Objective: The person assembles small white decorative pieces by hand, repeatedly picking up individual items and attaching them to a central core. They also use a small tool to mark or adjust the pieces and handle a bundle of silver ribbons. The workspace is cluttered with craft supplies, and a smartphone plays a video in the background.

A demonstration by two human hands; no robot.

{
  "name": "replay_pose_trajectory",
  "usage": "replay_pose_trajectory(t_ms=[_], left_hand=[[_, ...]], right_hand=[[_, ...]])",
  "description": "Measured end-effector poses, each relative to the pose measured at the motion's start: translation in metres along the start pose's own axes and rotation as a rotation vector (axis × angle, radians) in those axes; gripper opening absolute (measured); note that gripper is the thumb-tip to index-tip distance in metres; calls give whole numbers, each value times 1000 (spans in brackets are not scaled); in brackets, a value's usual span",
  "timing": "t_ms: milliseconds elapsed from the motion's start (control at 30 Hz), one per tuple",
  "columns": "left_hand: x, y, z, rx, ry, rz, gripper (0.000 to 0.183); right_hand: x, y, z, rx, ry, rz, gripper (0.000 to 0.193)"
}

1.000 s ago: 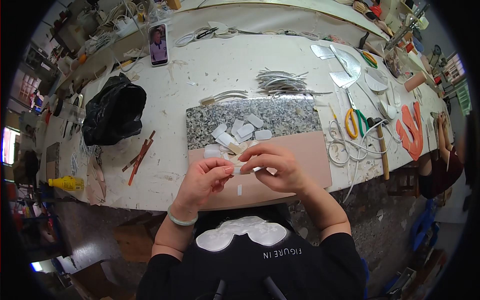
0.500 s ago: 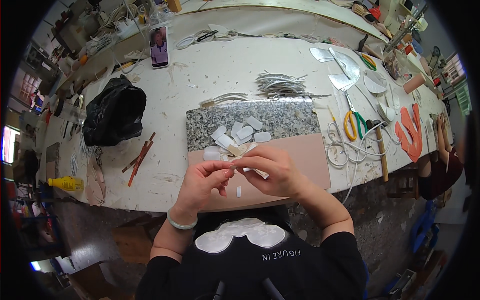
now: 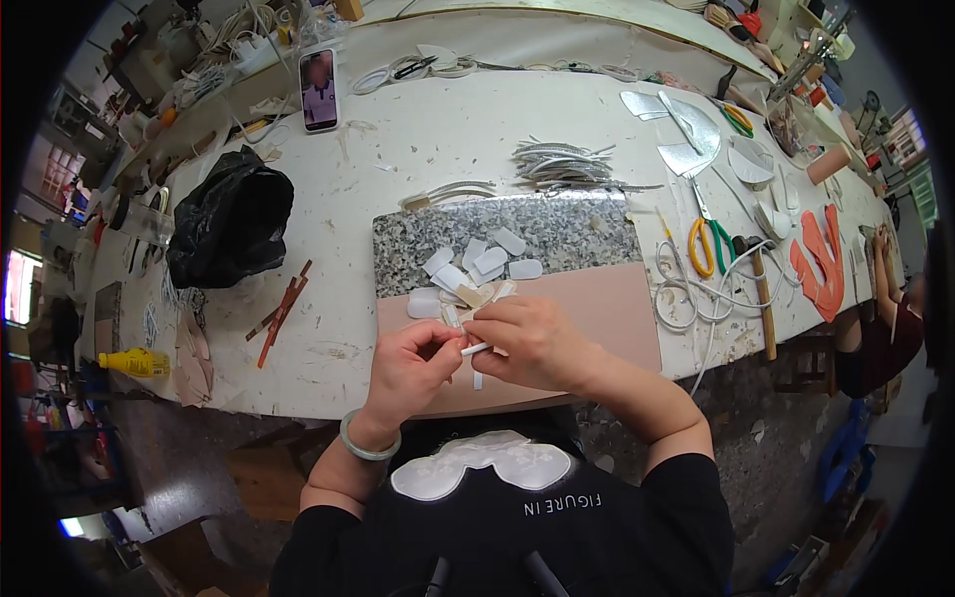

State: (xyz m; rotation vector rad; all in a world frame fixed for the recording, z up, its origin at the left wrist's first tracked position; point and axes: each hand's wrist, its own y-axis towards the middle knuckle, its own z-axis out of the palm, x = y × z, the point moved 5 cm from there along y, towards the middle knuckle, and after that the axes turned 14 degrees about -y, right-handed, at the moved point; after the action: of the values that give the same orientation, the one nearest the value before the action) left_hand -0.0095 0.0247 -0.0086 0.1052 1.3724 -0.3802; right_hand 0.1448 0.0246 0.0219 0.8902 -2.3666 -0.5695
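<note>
My left hand (image 3: 410, 370), with a pale bangle at the wrist, is closed in a pinch close to my right hand (image 3: 532, 343). A small white strip (image 3: 476, 348) sticks out from the fingers of my right hand toward my left fingertips. What the left fingers pinch is too small to make out. Both hands are over a pinkish-beige board (image 3: 607, 318). Just beyond them lie several white rounded tabs (image 3: 489, 261) and some cream scraps (image 3: 476, 296). Another small white piece (image 3: 477, 380) rests on the board below my fingers.
Behind the board is a speckled stone slab (image 3: 587, 224), then a bundle of silvery strips (image 3: 562, 162). Scissors (image 3: 701, 239), a white cord (image 3: 676, 308) and a hammer (image 3: 764, 308) lie right. A black plastic bag (image 3: 229, 219), yellow bottle (image 3: 134, 362) and propped phone (image 3: 319, 92) stand left.
The white strip now shows plainly at my right fingers, where before only a tiny bit was visible. My hands have shifted slightly, and the left fingers have curled in more.
</note>
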Motion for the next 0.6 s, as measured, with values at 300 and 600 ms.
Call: replay_pose_trajectory(t_ms=[300, 600], left_hand=[[4, 3, -19, -97, -460, -124, 13], [1, 3, -8, -71, -545, -108, 15]], right_hand=[[-51, -50, 6, 171, 1213, 807, 20], [-17, -42, 42, 190, 1627, 850, 24]])
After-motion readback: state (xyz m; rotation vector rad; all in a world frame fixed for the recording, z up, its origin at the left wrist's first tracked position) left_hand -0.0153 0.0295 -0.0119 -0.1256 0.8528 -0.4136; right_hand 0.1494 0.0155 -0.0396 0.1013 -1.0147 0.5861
